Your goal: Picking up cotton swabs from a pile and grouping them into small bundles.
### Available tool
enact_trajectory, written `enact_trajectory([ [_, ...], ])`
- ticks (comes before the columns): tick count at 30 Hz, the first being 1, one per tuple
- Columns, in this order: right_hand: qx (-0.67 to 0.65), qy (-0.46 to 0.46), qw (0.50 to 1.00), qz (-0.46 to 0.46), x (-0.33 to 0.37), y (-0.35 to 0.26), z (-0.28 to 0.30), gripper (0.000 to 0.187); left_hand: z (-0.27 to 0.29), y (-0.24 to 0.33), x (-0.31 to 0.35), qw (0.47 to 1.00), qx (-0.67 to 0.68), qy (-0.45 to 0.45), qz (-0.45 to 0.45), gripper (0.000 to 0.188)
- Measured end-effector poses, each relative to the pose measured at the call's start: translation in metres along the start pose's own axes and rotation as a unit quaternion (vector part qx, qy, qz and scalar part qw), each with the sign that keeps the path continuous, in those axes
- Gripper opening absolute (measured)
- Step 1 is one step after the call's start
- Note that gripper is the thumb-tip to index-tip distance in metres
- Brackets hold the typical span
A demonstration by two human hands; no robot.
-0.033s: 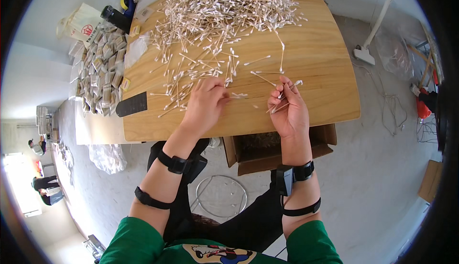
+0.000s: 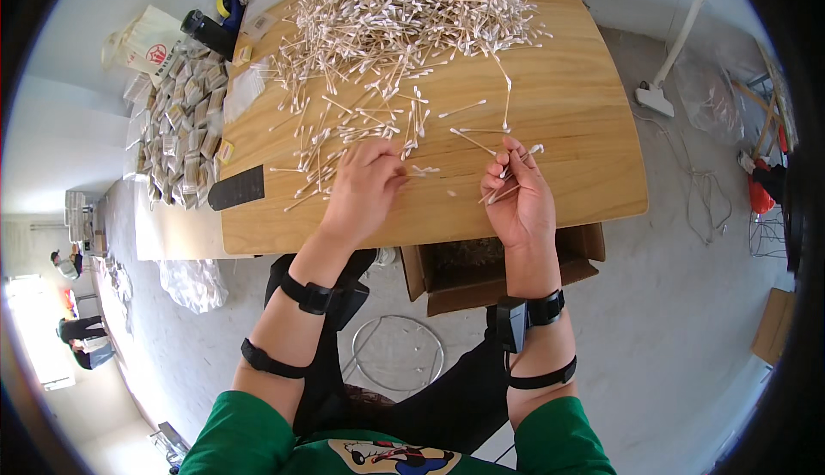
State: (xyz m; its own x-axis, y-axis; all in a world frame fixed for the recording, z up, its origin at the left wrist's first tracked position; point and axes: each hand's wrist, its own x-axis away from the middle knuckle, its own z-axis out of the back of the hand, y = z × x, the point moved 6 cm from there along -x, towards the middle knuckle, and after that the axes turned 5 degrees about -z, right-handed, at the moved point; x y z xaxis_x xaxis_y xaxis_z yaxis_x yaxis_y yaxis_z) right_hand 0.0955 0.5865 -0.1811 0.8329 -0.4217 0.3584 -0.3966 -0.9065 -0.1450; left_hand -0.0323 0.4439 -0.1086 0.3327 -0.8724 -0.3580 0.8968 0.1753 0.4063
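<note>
While the left hand (image 2: pixel 365 190) pinches one cotton swab (image 2: pixel 421 171) on the table (image 2: pixel 576 122), the right hand (image 2: pixel 518 197) grips a swab bundle (image 2: pixel 514 170); a swab heap (image 2: pixel 404 19) and small packets (image 2: pixel 180 122) lie beyond.

White cotton swabs (image 2: pixel 404 19), tan table (image 2: pixel 567 105)

The table (image 2: pixel 559 105) is pale varnished wood, smooth with a soft sheen; the cotton swabs (image 2: pixel 404 11) heaped toward its far edge have thin wooden sticks and matt white cotton tips; the box (image 2: pixel 507 264) under its near edge is brown matt cardboard.
</note>
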Motion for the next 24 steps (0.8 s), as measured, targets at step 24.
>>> enact_trajectory([
  [24, 0.009, -0.014, 1.000, -0.007, -0.003, 0.004, -0.004, 0.014, 0.073, -0.104, 0.063, 0.961, -0.109, 0.129, 0.219, 0.011],
])
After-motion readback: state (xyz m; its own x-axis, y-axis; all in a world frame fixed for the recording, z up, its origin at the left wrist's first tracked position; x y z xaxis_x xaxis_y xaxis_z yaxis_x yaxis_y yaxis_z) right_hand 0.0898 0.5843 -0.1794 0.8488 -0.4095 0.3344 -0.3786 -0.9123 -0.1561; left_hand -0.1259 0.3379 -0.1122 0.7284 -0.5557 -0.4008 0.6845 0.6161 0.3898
